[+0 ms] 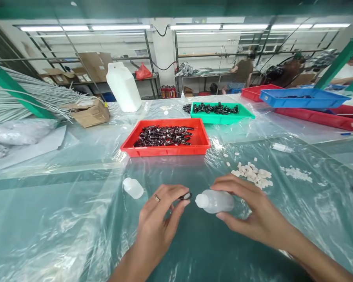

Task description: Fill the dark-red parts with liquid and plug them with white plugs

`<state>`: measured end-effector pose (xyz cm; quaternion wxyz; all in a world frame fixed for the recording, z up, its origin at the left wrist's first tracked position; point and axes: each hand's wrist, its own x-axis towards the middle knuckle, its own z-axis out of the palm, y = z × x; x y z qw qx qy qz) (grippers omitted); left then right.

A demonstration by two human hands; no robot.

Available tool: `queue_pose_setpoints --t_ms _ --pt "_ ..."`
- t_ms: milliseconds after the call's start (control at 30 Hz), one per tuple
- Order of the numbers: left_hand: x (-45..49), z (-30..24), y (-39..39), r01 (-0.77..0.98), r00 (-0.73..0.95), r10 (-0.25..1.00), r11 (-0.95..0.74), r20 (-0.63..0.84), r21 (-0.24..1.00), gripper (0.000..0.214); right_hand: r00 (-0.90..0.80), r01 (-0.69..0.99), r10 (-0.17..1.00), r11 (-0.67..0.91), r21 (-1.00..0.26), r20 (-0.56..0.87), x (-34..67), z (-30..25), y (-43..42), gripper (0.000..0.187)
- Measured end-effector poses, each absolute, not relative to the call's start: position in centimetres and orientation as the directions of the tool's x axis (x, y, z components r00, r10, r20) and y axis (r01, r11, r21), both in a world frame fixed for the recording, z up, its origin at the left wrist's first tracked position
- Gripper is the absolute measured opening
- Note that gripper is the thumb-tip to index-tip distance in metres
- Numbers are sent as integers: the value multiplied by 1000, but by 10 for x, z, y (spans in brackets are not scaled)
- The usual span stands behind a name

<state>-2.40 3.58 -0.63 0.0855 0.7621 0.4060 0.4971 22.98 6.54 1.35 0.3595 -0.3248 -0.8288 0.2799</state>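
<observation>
Your green tabletop [200,246] lies under wrinkled clear plastic sheeting [61,227] that catches the light in bright streaks. Above its near middle, your left hand [161,215] pinches a small black part [187,196] between thumb and fingertips, its pale oval face showing, while your right hand [250,207] grips a translucent squeeze bottle [219,201] whose white tip points at that part, just short of it. A 2nd small bottle [133,188] lies left of your left hand; loose white pieces [254,175] are heaped beyond your right, with clearer bits [296,173] farther right. Ahead of you, a red tray [167,151] holds many black parts, and a green tray [232,118] behind it holds more. A tall white jug [123,88] and an open cardboard box [91,113] stand at back left, near a bundle of pale rods [26,94]. At right, a blue tray [302,102] rests over red ones. Across the room, people work at benches under long tube lights [120,28], and red fire extinguishers [168,92] stand by a white pillar [164,51].
</observation>
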Motion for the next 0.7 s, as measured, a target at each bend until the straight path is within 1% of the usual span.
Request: queue_pose_setpoints --t_ms 300,467,600,700 --pt "-23 -6 36 531 223 676 -689 703 494 27 -491 452 696 718 -529 524 232 9 63 36" --pt "-22 -6 37 534 241 661 -702 711 472 29 -495 504 646 758 -413 581 236 17 57 39" --pt "-23 -6 37 534 259 651 -712 713 456 29 -468 527 613 771 -356 636 236 19 50 40" --pt "-23 -8 37 531 277 649 -718 709 450 29 -459 539 604 772 -336 651 235 18 47 35"
